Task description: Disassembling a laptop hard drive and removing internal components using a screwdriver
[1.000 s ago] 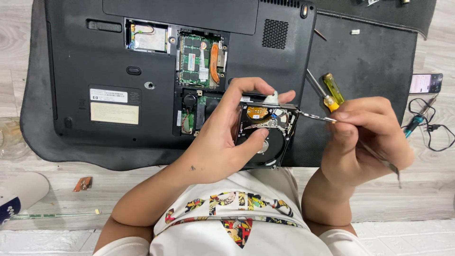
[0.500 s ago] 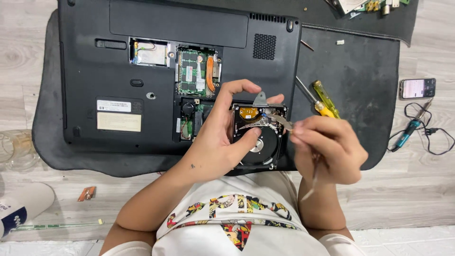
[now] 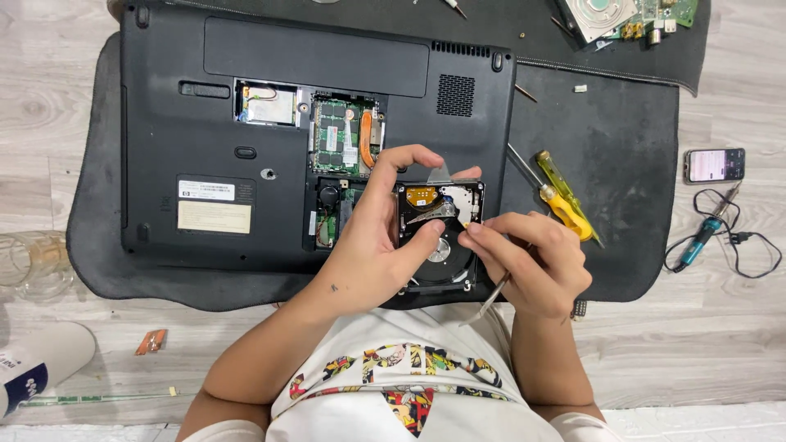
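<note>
Opened hard drive [image 3: 438, 237] held just above the lower right corner of the upturned laptop [image 3: 319, 139], cover off, platter and arm exposed. Left hand [image 3: 372, 245] wrapped around the drive's left edge, thumb pressed near the platter hub, fingers curled over the top. Right hand [image 3: 536, 262] pinched shut on thin tweezers [image 3: 491, 296], tips at the drive's right side, close to the arm. Best done with the drive kept level and firmly braced, tweezer tips worked in small moves, kept off the shiny platter. Yellow screwdriver [image 3: 561, 200] lying on the dark mat [image 3: 622, 164] right of the laptop, phone [image 3: 715, 164] further right on the floor.
</note>
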